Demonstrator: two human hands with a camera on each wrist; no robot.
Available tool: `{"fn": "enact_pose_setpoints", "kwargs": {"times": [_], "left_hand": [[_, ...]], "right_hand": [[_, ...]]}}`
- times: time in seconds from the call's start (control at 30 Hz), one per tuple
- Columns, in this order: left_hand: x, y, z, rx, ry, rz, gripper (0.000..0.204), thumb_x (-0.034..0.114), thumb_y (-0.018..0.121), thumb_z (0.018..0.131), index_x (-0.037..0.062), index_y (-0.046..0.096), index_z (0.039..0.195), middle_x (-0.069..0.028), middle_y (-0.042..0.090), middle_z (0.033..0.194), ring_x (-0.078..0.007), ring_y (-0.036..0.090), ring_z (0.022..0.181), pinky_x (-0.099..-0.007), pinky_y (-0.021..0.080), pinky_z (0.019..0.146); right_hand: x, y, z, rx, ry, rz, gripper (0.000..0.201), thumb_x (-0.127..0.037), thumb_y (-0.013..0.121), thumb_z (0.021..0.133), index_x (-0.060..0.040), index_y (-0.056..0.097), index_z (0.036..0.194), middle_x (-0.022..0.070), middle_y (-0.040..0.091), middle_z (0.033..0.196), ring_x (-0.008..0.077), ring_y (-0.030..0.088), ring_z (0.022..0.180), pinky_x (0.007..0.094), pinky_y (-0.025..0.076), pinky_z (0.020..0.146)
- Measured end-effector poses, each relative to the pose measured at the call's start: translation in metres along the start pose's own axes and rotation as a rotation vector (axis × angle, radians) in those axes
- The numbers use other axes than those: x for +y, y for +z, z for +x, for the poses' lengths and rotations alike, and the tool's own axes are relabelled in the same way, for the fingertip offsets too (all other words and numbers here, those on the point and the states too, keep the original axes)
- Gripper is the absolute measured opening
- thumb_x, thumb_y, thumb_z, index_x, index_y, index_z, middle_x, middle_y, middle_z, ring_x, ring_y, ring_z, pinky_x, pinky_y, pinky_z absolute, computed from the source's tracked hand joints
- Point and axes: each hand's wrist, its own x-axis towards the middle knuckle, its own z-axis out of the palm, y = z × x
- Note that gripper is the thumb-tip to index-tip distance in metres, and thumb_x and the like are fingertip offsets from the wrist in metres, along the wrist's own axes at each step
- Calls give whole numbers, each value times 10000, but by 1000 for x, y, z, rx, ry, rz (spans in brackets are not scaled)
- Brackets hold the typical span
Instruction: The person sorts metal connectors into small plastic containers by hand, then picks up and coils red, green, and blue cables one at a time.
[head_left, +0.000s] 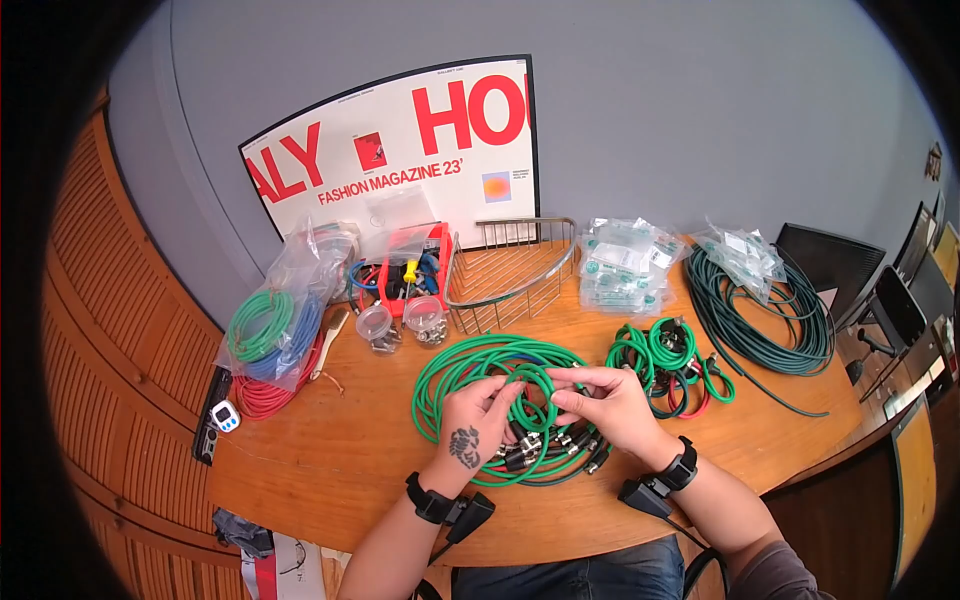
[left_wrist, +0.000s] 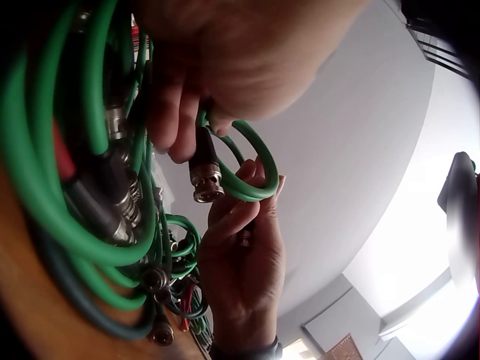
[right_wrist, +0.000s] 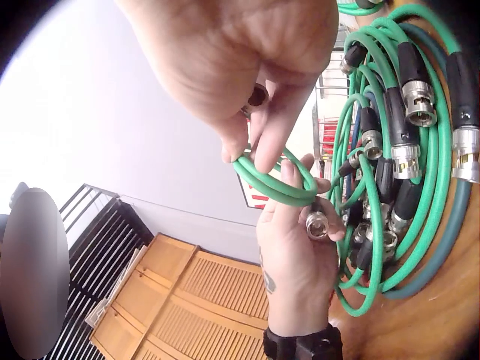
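Observation:
Both hands hold a small coil of green cable (right_wrist: 277, 192) above the table. My left hand (head_left: 474, 422) pinches one side of the loops, and a metal twist-lock plug (left_wrist: 206, 182) with a black sleeve juts from beside its fingers. On the opposite side, my right hand (head_left: 618, 410) grips the loops between thumb and fingers. Another metal plug (right_wrist: 256, 98) shows among the right fingers. Under the hands lies a large heap of looped green cables (head_left: 428, 388), its many silver plugs bunched towards the near side.
Smaller coiled cables (head_left: 670, 345) lie to the right, near a big dark green coil (head_left: 705, 300) and stacked plastic packets (head_left: 625, 265). Behind stand a wire basket (head_left: 510, 292), a red bin (head_left: 443, 240) and small tubs of metal parts (head_left: 425, 320). Bagged cables (head_left: 270, 330) sit left.

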Motion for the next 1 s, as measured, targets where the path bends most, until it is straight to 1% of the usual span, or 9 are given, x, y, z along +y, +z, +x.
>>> {"fn": "enact_pose_setpoints", "kwargs": {"times": [0.13, 0.37, 0.43, 0.53, 0.67, 0.77, 0.87, 0.93, 1.0], "left_hand": [[-5, 3, 0, -2, 31, -44, 199, 52, 637, 941, -60, 673, 1102, -85, 719, 828, -79, 600, 489, -222, 461, 401], [-6, 2, 1, -19, 32, -75, 240, 25, 633, 936, -48, 650, 1165, -94, 729, 889, -68, 613, 533, -218, 460, 416], [0, 4, -1, -4, 37, -75, 244, 23, 611, 951, -50, 631, 1183, -102, 717, 946, -54, 602, 572, -199, 465, 430], [-7, 2, 1, 23, 63, -89, 248, 9, 642, 928, -49, 639, 1169, -110, 723, 939, -66, 631, 596, -224, 474, 440], [-9, 1, 1, 16, 57, -43, 224, 6, 641, 927, -50, 645, 1144, -108, 724, 926, -69, 634, 602, -223, 479, 444], [-8, 2, 1, 25, 96, -9, 212, 5, 642, 925, -54, 647, 1129, -107, 723, 913, -74, 635, 599, -218, 476, 439], [-7, 2, 1, 10, 90, -48, 199, 23, 621, 944, -49, 644, 1128, -78, 712, 918, -53, 599, 554, -192, 455, 410], [-5, 1, 0, 2, 36, -72, 205, 7, 643, 924, -54, 650, 1120, -103, 723, 906, -73, 640, 611, -215, 475, 436], [-5, 1, 1, -5, 28, -80, 204, 9, 646, 923, -54, 651, 1117, -103, 724, 910, -74, 642, 614, -214, 475, 437]], "right_hand": [[0, -1, 0, -26, 6, -2, 330, -23, 683, 903, 19, 641, 1227, 93, 675, 1087, 125, 665, 939, 263, 616, 771], [1, -1, 0, -62, 8, -10, 337, -16, 685, 898, 9, 641, 1231, 79, 667, 1094, 119, 660, 939, 266, 617, 768], [-1, 0, 0, -53, 2, 7, 337, -12, 684, 898, 10, 640, 1231, 78, 668, 1099, 116, 658, 939, 266, 618, 770], [-2, 0, 0, -48, 32, 23, 337, -7, 682, 898, 11, 638, 1231, 76, 673, 1095, 116, 657, 942, 266, 619, 775], [3, 0, 1, -64, 30, 26, 335, -8, 681, 899, 11, 639, 1231, 73, 672, 1087, 113, 654, 943, 259, 619, 770], [2, 0, 0, -66, 21, 17, 335, -8, 681, 899, 5, 641, 1232, 70, 672, 1076, 108, 653, 932, 254, 619, 761], [1, 0, -1, -66, 25, 7, 335, -7, 682, 898, -1, 645, 1231, 68, 672, 1071, 103, 650, 919, 251, 617, 756], [0, 0, -1, -67, 26, 2, 335, -6, 682, 898, -3, 647, 1231, 67, 671, 1071, 102, 649, 913, 250, 616, 755], [0, 0, 0, -73, 20, 9, 335, -3, 684, 896, -7, 651, 1229, 64, 674, 1056, 101, 648, 910, 247, 611, 756]]}}
